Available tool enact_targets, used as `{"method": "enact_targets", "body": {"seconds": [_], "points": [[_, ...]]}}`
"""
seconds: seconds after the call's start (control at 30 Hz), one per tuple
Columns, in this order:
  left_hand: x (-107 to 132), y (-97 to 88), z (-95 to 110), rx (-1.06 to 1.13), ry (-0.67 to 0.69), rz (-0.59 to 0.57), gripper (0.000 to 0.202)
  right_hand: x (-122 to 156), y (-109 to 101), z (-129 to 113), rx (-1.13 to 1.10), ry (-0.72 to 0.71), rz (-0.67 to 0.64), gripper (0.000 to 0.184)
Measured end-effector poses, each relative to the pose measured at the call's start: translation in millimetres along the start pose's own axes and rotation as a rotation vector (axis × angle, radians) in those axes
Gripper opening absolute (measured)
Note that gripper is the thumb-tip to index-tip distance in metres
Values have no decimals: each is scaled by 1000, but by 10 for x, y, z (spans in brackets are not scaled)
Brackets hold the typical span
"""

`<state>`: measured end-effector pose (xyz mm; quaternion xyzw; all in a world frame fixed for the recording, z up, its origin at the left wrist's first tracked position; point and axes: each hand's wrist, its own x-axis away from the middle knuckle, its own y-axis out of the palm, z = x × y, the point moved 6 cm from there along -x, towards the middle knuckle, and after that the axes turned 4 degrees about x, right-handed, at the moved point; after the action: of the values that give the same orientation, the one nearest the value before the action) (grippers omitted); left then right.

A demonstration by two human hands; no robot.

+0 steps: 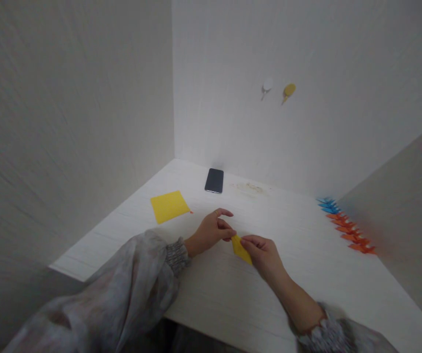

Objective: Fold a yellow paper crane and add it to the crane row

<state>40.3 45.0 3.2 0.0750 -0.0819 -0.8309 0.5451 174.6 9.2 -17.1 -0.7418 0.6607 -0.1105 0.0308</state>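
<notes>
Between my two hands is a small piece of folded yellow paper [240, 249], raised just over the white table. My left hand [214, 229] pinches its upper left tip between thumb and fingers, with the index finger stretched out above. On the paper's right side, my right hand [264, 252] grips the edge between thumb and fingertips. The paper narrows toward its lower right end. Its finer folds are too small to make out. A flat stack or sheet of yellow paper [169, 206] lies to the left, beyond my left forearm.
A dark phone [214, 181] lies near the back wall. Along the right wall stands a row of folded paper figures, blue [328, 205] at the back and orange [351, 232] in front. Two hooks, white [267, 86] and yellow [289, 90], are on the wall. Walls enclose the table [291, 215].
</notes>
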Motion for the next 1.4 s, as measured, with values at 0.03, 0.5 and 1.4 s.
{"method": "enact_targets", "body": {"seconds": [0.03, 0.5, 1.4], "points": [[1, -3, 12, 4, 7, 6, 45, 4, 7, 1, -1, 2, -5, 28], [29, 66, -34, -54, 33, -19, 42, -18, 51, -73, 69, -35, -46, 30], [-101, -193, -128, -474, 29, 119, 18, -330, -177, -234, 641, -272, 172, 26]]}}
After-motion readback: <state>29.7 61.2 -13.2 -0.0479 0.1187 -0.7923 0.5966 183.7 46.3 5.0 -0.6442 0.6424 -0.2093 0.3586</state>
